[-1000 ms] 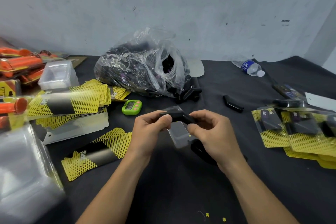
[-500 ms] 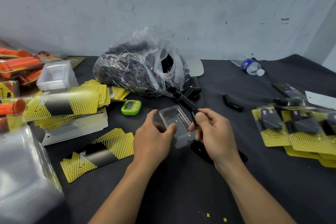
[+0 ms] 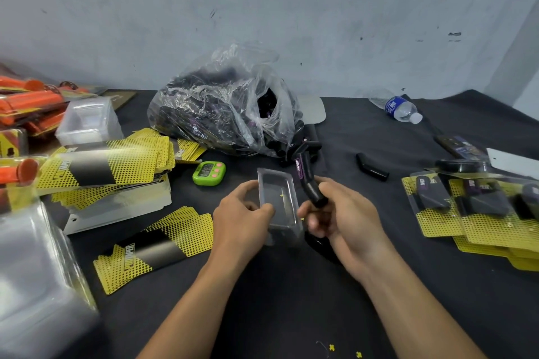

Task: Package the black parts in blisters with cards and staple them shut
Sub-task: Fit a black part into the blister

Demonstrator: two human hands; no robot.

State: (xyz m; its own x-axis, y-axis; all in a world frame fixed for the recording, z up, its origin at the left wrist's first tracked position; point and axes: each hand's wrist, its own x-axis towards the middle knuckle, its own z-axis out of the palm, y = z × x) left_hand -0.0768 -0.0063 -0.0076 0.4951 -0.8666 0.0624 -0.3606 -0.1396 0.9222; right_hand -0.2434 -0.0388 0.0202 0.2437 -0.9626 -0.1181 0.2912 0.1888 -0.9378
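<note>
My left hand [image 3: 243,220] grips a clear plastic blister [image 3: 278,201] by its left side, its hollow facing up. My right hand [image 3: 342,218] holds a bent black part [image 3: 306,178] with purple lettering, raised just right of the blister. A black stapler [image 3: 319,243] lies under my right hand, mostly hidden. A yellow-and-black card [image 3: 154,248] lies on the cloth to the left. A clear bag [image 3: 224,108] of black parts sits behind.
Stacks of yellow cards [image 3: 108,160] and empty blisters [image 3: 87,122] lie at left, beside a green timer [image 3: 209,173]. Finished packs [image 3: 478,204] pile at right. A loose black part [image 3: 372,167] and a water bottle [image 3: 399,108] lie further back. Orange items [image 3: 26,102] sit far left.
My right hand lifted the black part off the blister and turned it more upright. My left hand shifted its grip on the blister, which now faces open side up.
</note>
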